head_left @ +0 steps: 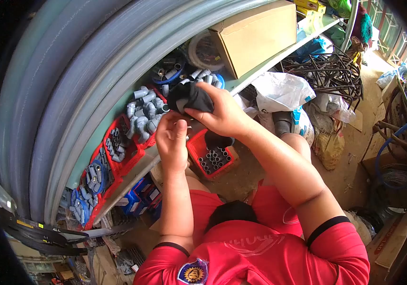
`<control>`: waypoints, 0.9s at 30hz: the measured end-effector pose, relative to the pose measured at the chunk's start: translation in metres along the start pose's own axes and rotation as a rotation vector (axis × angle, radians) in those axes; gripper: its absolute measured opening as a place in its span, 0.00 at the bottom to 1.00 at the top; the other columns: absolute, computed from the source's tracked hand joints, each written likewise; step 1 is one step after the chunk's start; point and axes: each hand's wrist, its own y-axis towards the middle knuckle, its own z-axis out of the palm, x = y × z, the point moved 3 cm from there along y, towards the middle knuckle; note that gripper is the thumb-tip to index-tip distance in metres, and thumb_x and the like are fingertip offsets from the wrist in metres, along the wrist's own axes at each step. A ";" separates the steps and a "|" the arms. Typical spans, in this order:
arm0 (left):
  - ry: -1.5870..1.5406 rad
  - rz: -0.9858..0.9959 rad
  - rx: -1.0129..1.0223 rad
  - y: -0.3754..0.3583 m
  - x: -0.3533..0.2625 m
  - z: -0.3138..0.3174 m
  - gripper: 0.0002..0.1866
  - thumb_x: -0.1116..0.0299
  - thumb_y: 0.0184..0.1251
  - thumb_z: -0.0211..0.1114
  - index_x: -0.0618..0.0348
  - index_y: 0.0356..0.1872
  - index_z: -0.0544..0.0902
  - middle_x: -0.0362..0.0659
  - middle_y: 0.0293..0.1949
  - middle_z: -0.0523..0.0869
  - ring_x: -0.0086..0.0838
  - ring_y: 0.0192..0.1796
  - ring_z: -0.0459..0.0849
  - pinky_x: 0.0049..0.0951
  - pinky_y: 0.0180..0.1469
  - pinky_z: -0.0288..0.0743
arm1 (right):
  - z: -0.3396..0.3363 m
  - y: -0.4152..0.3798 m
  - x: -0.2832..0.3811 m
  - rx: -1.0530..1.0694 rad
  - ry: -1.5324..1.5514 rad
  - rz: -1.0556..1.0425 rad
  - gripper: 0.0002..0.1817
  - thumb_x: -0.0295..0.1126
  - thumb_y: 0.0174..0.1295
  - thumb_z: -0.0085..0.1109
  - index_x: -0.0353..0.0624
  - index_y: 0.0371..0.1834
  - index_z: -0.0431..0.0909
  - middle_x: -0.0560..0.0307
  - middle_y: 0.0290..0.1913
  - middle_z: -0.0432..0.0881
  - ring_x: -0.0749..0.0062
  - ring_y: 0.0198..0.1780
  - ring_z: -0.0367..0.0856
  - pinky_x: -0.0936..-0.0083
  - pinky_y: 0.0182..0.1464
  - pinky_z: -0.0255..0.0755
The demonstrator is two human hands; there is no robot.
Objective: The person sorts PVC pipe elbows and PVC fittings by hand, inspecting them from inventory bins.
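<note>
My right hand (pixel 220 111) grips a black cloth-like piece (pixel 197 98), thumb below and fingers above. A grey patch, possibly part of a fitting, shows at its left side. Just below and to the left, my left hand (pixel 171 145) is raised with the thumb up and the fingers loosely curved and apart, its fingertips close to the black piece. Under both hands, a red plastic basket (pixel 194 143) holds grey pipe fittings (pixel 214 159) standing on end in rows. Another black item (pixel 218 140) lies over the basket's far part.
Grey elbow fittings (pixel 141 122) are heaped on the shelf, beside a red basket (pixel 127 164) of smaller ones. Large grey pipes (pixel 65 95) curve along the left. A cardboard box (pixel 259 35) sits on the shelf, with bent steel bars (pixel 329 71) and a white sack (pixel 284 90) farther right.
</note>
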 end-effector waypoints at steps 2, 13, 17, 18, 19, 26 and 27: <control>-0.069 0.020 -0.006 0.003 -0.013 0.007 0.19 0.60 0.73 0.67 0.63 0.52 0.76 0.44 0.42 0.85 0.29 0.42 0.88 0.30 0.39 0.88 | -0.004 0.002 0.005 0.070 0.081 0.024 0.16 0.38 0.62 0.67 0.35 0.43 0.81 0.41 0.28 0.83 0.47 0.33 0.84 0.63 0.39 0.76; -0.195 -0.284 0.128 -0.001 -0.002 0.012 0.18 0.69 0.65 0.75 0.70 0.48 0.79 0.47 0.41 0.89 0.25 0.40 0.87 0.24 0.45 0.83 | -0.018 0.008 0.001 0.190 -0.316 0.168 0.19 0.44 0.65 0.60 0.37 0.28 0.83 0.41 0.20 0.79 0.43 0.26 0.81 0.55 0.33 0.73; -0.149 -0.314 0.162 -0.001 -0.008 0.017 0.16 0.69 0.66 0.74 0.70 0.46 0.80 0.49 0.42 0.90 0.27 0.42 0.89 0.23 0.46 0.83 | -0.011 0.003 -0.004 0.145 -0.459 0.034 0.20 0.46 0.63 0.63 0.39 0.26 0.83 0.45 0.19 0.81 0.47 0.26 0.82 0.58 0.33 0.75; -0.150 -0.318 0.143 0.000 -0.009 0.017 0.16 0.69 0.66 0.73 0.71 0.46 0.81 0.49 0.42 0.90 0.27 0.42 0.89 0.24 0.46 0.83 | -0.013 0.003 0.000 0.127 -0.405 0.223 0.23 0.48 0.67 0.60 0.37 0.28 0.83 0.50 0.21 0.84 0.54 0.27 0.85 0.61 0.35 0.76; -0.150 -0.321 0.126 0.001 -0.010 0.016 0.15 0.70 0.67 0.73 0.71 0.46 0.81 0.50 0.42 0.90 0.28 0.43 0.89 0.24 0.46 0.83 | -0.012 0.002 -0.013 0.020 -0.266 0.320 0.24 0.49 0.69 0.58 0.36 0.29 0.82 0.51 0.23 0.85 0.56 0.28 0.85 0.62 0.36 0.76; -0.458 -0.271 0.177 0.005 0.005 0.008 0.18 0.61 0.73 0.65 0.64 0.55 0.81 0.52 0.52 0.88 0.38 0.54 0.88 0.41 0.60 0.83 | 0.008 -0.010 -0.052 -0.482 1.082 0.876 0.29 0.54 0.78 0.44 0.36 0.58 0.76 0.46 0.51 0.85 0.61 0.48 0.87 0.64 0.55 0.81; -0.531 -0.254 0.195 0.005 0.006 0.007 0.19 0.60 0.74 0.65 0.64 0.56 0.81 0.52 0.53 0.87 0.39 0.57 0.87 0.42 0.63 0.82 | 0.009 -0.008 -0.038 -0.495 1.184 0.847 0.31 0.55 0.77 0.42 0.36 0.59 0.75 0.45 0.53 0.84 0.59 0.50 0.86 0.63 0.58 0.79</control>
